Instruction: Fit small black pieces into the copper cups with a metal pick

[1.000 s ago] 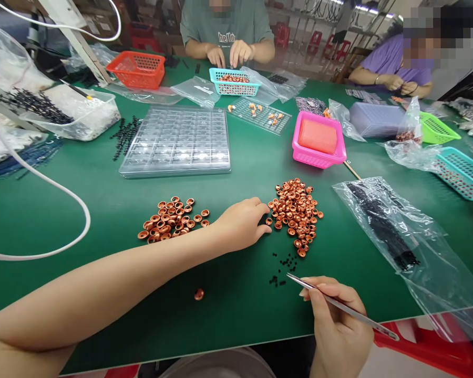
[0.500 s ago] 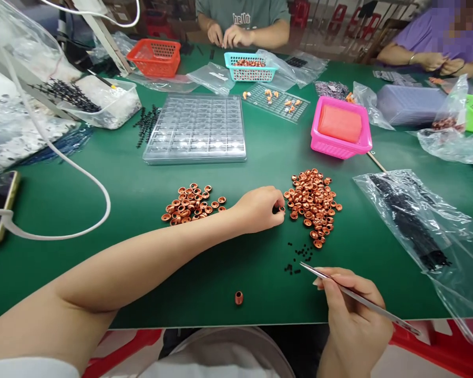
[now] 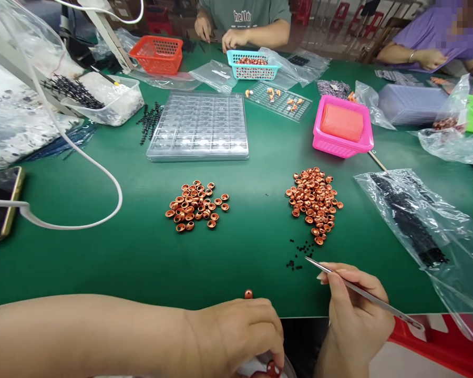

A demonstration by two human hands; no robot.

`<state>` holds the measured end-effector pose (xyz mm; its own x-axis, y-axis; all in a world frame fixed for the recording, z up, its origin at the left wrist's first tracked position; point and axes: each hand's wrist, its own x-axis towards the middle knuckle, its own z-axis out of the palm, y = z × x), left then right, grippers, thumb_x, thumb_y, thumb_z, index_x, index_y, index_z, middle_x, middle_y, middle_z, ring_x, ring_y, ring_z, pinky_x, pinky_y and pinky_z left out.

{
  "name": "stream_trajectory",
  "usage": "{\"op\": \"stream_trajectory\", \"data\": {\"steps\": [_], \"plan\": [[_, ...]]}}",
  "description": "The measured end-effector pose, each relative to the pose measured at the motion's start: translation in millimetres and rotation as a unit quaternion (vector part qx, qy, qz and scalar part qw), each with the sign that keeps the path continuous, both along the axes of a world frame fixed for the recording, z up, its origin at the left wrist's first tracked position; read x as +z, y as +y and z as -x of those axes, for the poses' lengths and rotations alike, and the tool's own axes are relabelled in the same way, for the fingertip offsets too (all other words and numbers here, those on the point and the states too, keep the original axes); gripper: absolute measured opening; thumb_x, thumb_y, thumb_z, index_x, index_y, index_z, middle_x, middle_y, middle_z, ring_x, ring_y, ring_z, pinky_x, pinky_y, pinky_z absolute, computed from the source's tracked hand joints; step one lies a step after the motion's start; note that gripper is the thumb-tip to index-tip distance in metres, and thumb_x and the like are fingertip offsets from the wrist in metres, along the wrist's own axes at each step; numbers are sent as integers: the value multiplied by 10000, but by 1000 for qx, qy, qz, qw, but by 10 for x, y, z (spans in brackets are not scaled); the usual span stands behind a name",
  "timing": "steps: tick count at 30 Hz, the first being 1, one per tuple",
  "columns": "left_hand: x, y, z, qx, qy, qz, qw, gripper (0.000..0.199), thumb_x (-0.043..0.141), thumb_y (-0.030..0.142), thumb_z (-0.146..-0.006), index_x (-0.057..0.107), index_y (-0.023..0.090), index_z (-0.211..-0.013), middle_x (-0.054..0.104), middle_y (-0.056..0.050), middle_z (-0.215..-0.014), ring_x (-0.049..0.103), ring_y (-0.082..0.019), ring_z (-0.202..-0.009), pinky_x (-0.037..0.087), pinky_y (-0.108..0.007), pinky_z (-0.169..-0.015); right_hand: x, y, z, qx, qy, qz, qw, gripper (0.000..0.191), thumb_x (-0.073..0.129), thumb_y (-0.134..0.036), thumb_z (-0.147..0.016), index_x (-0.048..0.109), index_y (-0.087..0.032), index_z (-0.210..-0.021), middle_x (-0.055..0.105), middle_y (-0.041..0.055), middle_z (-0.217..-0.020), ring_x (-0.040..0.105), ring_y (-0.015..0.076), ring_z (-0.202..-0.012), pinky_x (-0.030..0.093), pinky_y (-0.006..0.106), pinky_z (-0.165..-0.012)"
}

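My left hand (image 3: 246,331) is at the table's front edge, fingers curled down around a copper-coloured cup-shaped piece (image 3: 274,368), partly hidden under the fingers. Just beyond the knuckles a small copper-coloured barrel piece (image 3: 248,294) stands on the table. My right hand (image 3: 358,310) pinches steel tweezers (image 3: 362,294), whose tips point left at a scatter of tiny black bits (image 3: 301,248). Beyond these bits lies a large pile of copper-coloured cups (image 3: 313,199). A smaller pile of the same cups (image 3: 195,202) lies further left.
A clear compartment box (image 3: 199,126) sits at the middle back. A pink basket (image 3: 342,149) and a plastic bag of black strips (image 3: 408,220) are on the right. A phone (image 3: 2,205) with a white cable (image 3: 79,227) lies left. Two people sit across the table.
My left hand has drawn back from the large pile to the front edge, carrying a copper-coloured cup. My right hand with the tweezers has hardly moved.
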<state>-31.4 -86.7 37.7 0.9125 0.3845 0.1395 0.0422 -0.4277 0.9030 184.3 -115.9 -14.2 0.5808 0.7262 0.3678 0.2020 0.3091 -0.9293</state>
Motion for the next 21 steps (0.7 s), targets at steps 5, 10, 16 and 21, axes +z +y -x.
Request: {"op": "stream_trajectory", "data": {"steps": [5,10,16,21], "plan": [[-186,2,-36,34,-34,-13,999,233,594,124,-806,491,258,-966,664,-68,-1015,649,-174,-981,564,-264,-894,-21,1,-16,3,-5,4,1000,129,743,-137,-775,633,-171,-834,724,37,-783,696,166,-654,561,287,-539],[-217,159,108,170,13,-42,985,185,544,98,-815,552,233,-941,657,-58,-1032,633,-175,-1031,516,-323,-961,-35,-16,-36,11,-3,3,1000,119,733,-138,-793,629,-173,-840,713,30,-771,702,167,-687,565,287,-571],[-326,712,427,342,87,-117,928,81,559,257,-876,595,192,-908,686,-89,-1069,634,-216,-1071,481,-393,-1028,-40,-18,-39,39,11,-4,999,129,701,-111,-810,622,-186,-880,715,21,-793,701,159,-703,562,275,-564],[-133,758,308,370,117,-45,920,172,589,320,-858,634,185,-955,723,-49,-957,684,-190,-876,562,-326,-855,19,-50,-48,31,11,22,999,123,699,-121,-814,617,-190,-874,715,21,-819,689,145,-684,568,275,-571]]}}
